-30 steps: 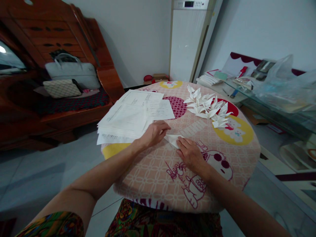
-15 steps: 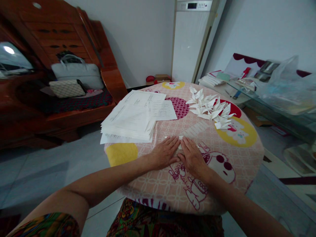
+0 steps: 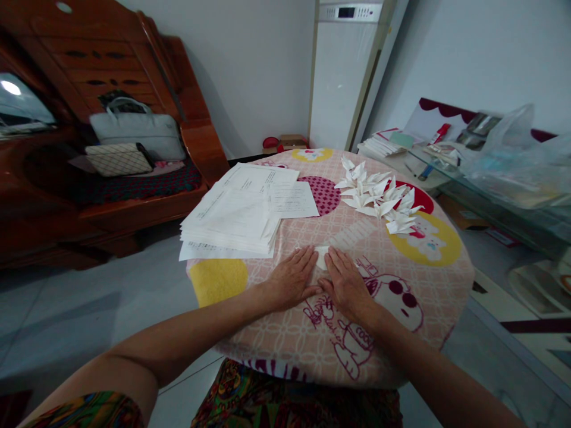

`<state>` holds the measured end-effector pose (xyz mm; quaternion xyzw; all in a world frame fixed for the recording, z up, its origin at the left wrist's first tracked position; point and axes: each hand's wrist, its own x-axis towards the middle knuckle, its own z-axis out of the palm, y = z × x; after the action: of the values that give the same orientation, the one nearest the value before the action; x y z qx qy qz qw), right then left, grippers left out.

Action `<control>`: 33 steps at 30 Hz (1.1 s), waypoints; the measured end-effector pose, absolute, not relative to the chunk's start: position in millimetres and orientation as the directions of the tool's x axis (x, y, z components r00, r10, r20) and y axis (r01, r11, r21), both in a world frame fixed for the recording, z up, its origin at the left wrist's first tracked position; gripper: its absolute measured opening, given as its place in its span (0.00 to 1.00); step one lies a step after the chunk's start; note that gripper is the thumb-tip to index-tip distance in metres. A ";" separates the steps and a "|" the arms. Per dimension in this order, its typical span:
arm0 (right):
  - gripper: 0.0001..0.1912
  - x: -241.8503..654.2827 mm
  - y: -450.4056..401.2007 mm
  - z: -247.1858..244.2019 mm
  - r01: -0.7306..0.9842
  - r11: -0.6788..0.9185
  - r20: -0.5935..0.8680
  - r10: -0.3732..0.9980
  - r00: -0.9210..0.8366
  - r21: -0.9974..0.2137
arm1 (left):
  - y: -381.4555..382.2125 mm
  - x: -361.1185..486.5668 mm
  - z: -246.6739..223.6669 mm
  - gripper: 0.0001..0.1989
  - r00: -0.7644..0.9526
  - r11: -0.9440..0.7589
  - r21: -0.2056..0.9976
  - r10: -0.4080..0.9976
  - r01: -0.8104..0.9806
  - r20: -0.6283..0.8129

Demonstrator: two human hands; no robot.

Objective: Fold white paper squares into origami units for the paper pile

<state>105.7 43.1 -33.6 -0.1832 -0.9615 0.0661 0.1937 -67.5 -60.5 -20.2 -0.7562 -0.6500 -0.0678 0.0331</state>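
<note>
Here, the left hand (image 3: 292, 278) and right hand (image 3: 347, 284) lie flat, fingers extended and unclenched, pressing 1 small folded paper (image 3: 322, 257) onto the patterned tablecloth (image 3: 276, 333). Just beyond, to the left, is 1 stack of printed sheets (image 3: 232, 211); to the right, a cluster of folded white paper figures (image 3: 377, 193). Farther back stands 1 tall white cabinet-like unit (image 3: 341, 83).

The one view looks from my head, forward and steeply down; my forearms enter from the lower corners, and the round table (image 3: 263, 321), quite near, fills the centre.
</note>
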 end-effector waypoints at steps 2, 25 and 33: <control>0.28 106.0 43.0 -32.4 0.327 0.924 0.335 0.378 -0.863 -0.199 | -63.2 -70.3 -19.2 0.42 0.124 -0.133 0.049 0.981 0.990 0.150; 0.23 103.9 49.3 -29.0 0.327 0.912 0.373 0.401 -0.837 -0.248 | -4.7 -119.4 5.9 0.07 -0.112 0.036 0.391 0.978 0.920 0.173; 0.16 113.7 77.8 -23.3 0.387 0.817 0.421 0.559 -0.714 -0.429 | -12.6 -108.0 9.3 0.07 -0.142 0.090 0.493 0.988 0.866 0.068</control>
<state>113.7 77.8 -23.3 -0.2592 -0.9124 0.1567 0.2753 -108.0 -12.6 9.3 -0.6394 -0.7246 -0.2145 -0.1421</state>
